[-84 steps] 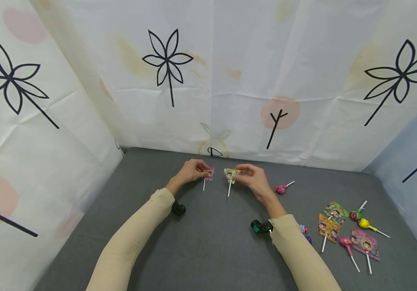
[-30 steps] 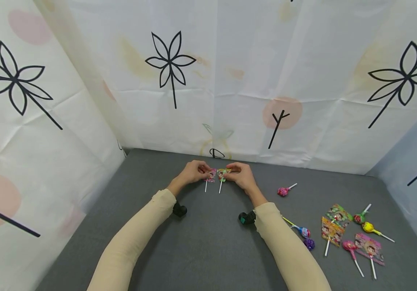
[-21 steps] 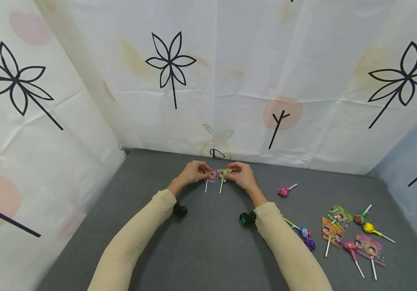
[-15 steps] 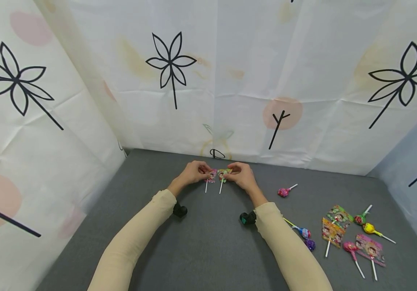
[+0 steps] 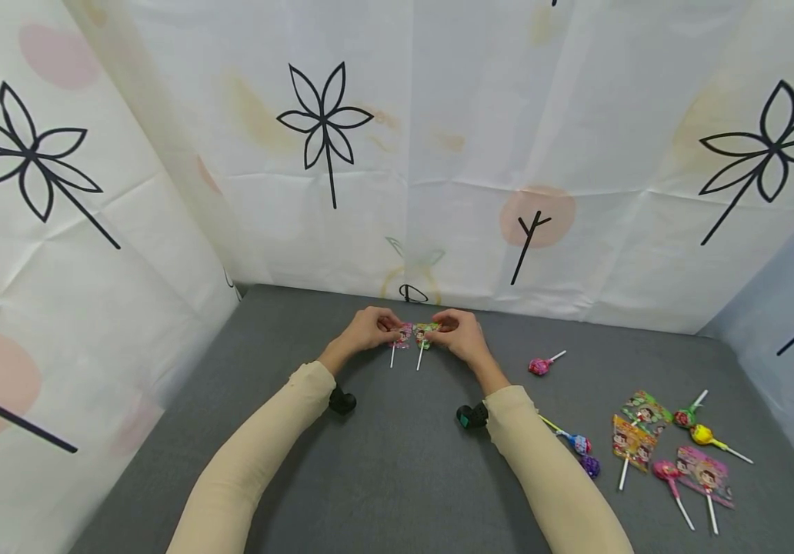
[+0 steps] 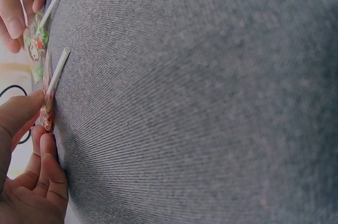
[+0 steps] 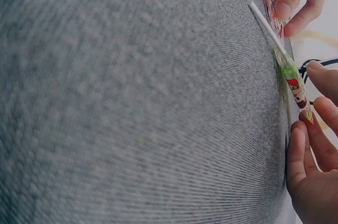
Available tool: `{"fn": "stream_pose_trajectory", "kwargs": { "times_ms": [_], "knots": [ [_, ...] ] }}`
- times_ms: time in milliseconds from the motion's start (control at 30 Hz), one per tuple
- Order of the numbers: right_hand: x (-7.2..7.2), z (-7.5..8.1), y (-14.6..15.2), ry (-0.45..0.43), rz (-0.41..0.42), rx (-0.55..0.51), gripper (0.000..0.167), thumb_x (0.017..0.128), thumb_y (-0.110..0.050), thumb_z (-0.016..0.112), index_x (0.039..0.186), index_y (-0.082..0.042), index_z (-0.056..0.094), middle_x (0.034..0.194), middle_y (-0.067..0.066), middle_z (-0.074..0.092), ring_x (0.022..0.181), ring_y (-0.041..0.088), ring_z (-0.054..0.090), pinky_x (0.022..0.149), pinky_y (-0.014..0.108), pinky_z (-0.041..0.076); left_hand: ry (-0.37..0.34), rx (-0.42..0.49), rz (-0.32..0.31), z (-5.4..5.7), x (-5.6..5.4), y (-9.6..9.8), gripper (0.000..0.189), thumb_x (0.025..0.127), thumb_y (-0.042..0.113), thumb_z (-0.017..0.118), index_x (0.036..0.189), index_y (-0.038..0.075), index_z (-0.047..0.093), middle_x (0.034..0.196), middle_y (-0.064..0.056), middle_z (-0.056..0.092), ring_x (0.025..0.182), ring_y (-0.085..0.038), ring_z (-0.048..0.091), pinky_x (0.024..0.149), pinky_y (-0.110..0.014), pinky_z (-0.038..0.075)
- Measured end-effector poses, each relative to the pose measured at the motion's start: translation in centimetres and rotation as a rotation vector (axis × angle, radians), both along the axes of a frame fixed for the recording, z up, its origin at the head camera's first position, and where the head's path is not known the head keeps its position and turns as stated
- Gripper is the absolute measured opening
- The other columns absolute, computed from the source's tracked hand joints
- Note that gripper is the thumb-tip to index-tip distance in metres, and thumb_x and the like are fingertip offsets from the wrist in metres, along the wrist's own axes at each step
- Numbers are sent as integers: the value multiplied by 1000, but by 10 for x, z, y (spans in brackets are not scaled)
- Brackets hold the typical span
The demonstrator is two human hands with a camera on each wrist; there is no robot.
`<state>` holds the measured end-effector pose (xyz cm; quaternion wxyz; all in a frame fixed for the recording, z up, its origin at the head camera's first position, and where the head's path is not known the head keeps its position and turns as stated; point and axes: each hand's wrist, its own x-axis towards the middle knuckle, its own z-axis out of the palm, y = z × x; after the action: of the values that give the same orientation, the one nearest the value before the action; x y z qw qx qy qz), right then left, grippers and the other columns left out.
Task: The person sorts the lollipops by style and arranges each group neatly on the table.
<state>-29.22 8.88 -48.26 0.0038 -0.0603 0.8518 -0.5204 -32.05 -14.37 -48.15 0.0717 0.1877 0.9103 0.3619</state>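
Observation:
My left hand (image 5: 369,328) pinches a lollipop in a flat pink wrapper (image 5: 403,335) near the table's far edge. Its white stick points toward me. In the left wrist view, the thumb and fingertips meet the wrapper's edges. Just to the right, my right hand (image 5: 462,335) holds a lollipop in a green-and-yellow wrapper (image 5: 422,334) between thumb and fingers. In the right wrist view, the thumb stands slightly off this wrapper while fingertips touch its end. The two wrappers lie side by side with a narrow gap, sticks roughly parallel, close over the grey cloth.
A round pink lollipop (image 5: 539,366) lies right of my right hand. Farther right are flat lollipops in orange (image 5: 632,442), green (image 5: 648,409) and pink (image 5: 706,471) wrappers, among several round ones. A blue lollipop (image 5: 580,444) and a purple one (image 5: 589,465) lie beside my right sleeve. A patterned curtain (image 5: 466,254) borders the back.
Since the earliest frame, my right hand has moved left, bringing the green-wrapped lollipop next to the pink-wrapped one. Over the last second both hands have stayed nearly still.

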Motion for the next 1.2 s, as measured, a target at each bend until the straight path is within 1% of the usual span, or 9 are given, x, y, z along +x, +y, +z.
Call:
{"fn": "stream_pose_trajectory", "kwargs": {
  "times_ms": [200,333,433,633,767,900,1033,1100,1200],
  "knots": [
    [1,2,2,14,14,21,36,86,-13,84,117,2,72,113,17,70,106,33,65,88,48,50,9,-7,-3,0,0,2,18,93,16,78,109,9,77,95,-2,70,86,-17,66,78,-37,53],
    [2,5,5,8,19,29,35,88,-15,83,117,2,72,115,17,69,108,33,64,88,49,50,12,-10,-5,1,0,2,17,93,16,78,108,9,77,93,-1,69,84,-17,66,77,-37,53],
    [3,8,10,4,35,-1,36,89,-15,83,119,2,71,118,17,68,111,34,62,91,49,48,12,-14,-8,1,1,2,17,93,16,78,109,8,77,94,-2,69,85,-18,66,78,-37,53],
    [5,16,21,12,102,-120,43,91,-11,79,127,7,64,126,23,64,117,36,60,95,49,48,16,-20,-1,4,1,2,17,92,16,79,108,8,77,96,-4,71,87,-18,67,80,-38,53],
    [7,20,28,30,130,-173,42,93,-8,76,128,11,62,124,27,64,114,39,62,93,50,49,19,-21,-7,2,1,2,18,92,16,79,108,8,76,96,-4,71,87,-19,67,80,-38,53],
    [13,27,34,47,132,-163,39,95,-8,74,128,11,62,120,25,65,112,40,62,91,52,49,28,-21,-17,0,0,1,17,93,15,78,108,8,76,94,-3,70,86,-19,66,79,-38,53],
    [22,38,38,42,141,-170,38,98,-10,71,128,10,62,118,22,66,108,37,63,91,56,48,37,-15,-26,-1,1,0,17,93,14,78,108,7,77,93,-3,70,85,-19,66,78,-38,53],
    [26,43,40,31,143,-186,36,98,-9,71,127,9,63,117,21,66,105,35,64,91,55,49,40,-11,-28,-1,1,0,17,92,13,78,108,7,77,94,-3,70,86,-19,67,78,-38,53],
    [30,49,43,17,150,-214,32,98,-8,70,125,8,64,116,20,67,102,31,66,90,48,52,43,-11,-26,-1,1,-1,17,92,13,78,108,7,77,94,-3,70,86,-19,67,79,-38,53]
  ]
}}
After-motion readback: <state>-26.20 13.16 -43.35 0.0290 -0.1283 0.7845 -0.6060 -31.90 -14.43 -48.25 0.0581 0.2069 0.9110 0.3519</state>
